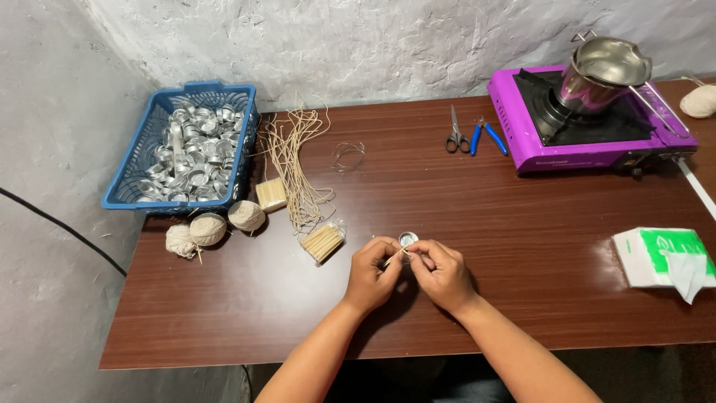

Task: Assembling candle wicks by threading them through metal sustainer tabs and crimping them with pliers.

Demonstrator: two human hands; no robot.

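My left hand [371, 272] and my right hand [441, 273] meet over the middle of the brown table [522, 224], fingertips pinched together on a thin pale wooden stick [395, 258]. A small round silver metal cup [408, 239] sits on the table just beyond my fingertips. Whether the stick touches the cup I cannot tell; my fingers hide most of it.
A blue basket [127, 175] of several silver cups stands far left, with string balls [207, 228], stick bundles [323, 242] and cut wicks [294, 160] beside it. Scissors [456, 136] and blue pliers [487, 137] lie behind. A purple stove [522, 134] with a metal pot [603, 71] is at right, a tissue pack [660, 256] nearer.
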